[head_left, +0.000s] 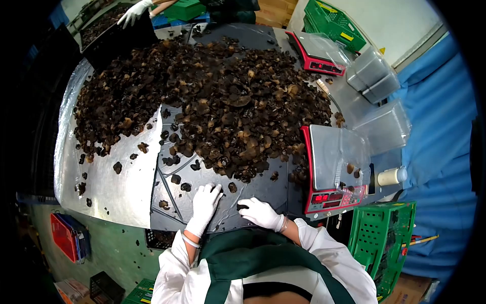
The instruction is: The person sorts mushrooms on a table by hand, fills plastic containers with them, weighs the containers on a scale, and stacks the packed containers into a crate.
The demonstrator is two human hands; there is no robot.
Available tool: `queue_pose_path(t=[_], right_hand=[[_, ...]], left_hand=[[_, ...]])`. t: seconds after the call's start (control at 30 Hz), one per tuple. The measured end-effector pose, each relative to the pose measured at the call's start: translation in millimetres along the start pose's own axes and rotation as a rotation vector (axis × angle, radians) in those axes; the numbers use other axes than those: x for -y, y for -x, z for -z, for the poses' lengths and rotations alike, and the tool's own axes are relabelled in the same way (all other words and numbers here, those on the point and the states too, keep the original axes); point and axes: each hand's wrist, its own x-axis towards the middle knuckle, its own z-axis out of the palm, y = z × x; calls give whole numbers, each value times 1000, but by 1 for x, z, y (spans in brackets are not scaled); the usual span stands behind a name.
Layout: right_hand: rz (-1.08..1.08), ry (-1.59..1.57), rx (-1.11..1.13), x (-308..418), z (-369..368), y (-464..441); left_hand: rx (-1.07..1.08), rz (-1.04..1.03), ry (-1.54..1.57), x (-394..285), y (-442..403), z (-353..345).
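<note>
R hand (263,214) is pinching 1 dark pc (242,207) at its fingertips, prob. so the small thing isn't slipping from the glove. L hand (205,205) is holding nothing visible; its fingers are lying loosely spread on the table (228,215), maybe steadying the arm. The pile (243,121) is spreading beyond both hands, prob. for easy reach. Near scale (324,157) is sitting right of R hand, its display facing the person, likely for quick reading. Count: 2 hands, 1 held pc, 2 scales incl. far scale (318,48), 1 tub (349,177) w/ approx. 4 pcs; pile pcs aren't countable.
</note>
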Motion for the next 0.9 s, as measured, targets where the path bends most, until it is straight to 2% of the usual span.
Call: queue_pose_path(t=[0.03, 0.07, 0.17, 0.23, 0.3, 0.33, 0.4, 0.43, 0.57, 0.63, 0.7, 0.77, 0.83, 0.9], right_hand=[[-44, -112, -97, -4, -6, -3], [-117, -360, -196, -9, -11, -7], [-645, -1650, -205, -6, 14, -12], [-477, -1770, -301, -9, 17, -9], [-470, -2050, -446, -13, 13, -11], [-371, -2023, -474, -13, 11, -10], [-293, -2009, -521, -15, 11, -7], [-214, -2208, -497, -18, 13, -7], [-218, -2217, -605, -13, 25, 3], [-240, -2280, -647, -9, 37, 8], [-260, -2157, -678, -4, 55, 16], [-223, -2291, -761, 0, 74, 26], [-232, -2228, -832, 1, 95, 37], [-149, -2211, -886, 1, 118, 54]], left_hand=[[4, -10, 7, 3, 0, 1], [18, -8, -5, 7, 1, 0], [-120, 113, 175, 4, -1, -3], [-72, 203, 231, 4, -1, -4], [-50, 211, 249, 2, -5, 0], [-35, 195, 253, -3, -6, 5], [12, 59, 38, -15, -11, 12], [18, 40, 46, -16, -13, 11], [-26, 87, 159, -4, -10, -1], [-80, 214, 243, -3, -11, -9], [-121, 309, 374, -5, -17, -15], [-91, 301, 377, -15, -23, -17], [-36, 238, 108, -37, -27, -11], [-62, 197, 98, -40, -26, -14]])
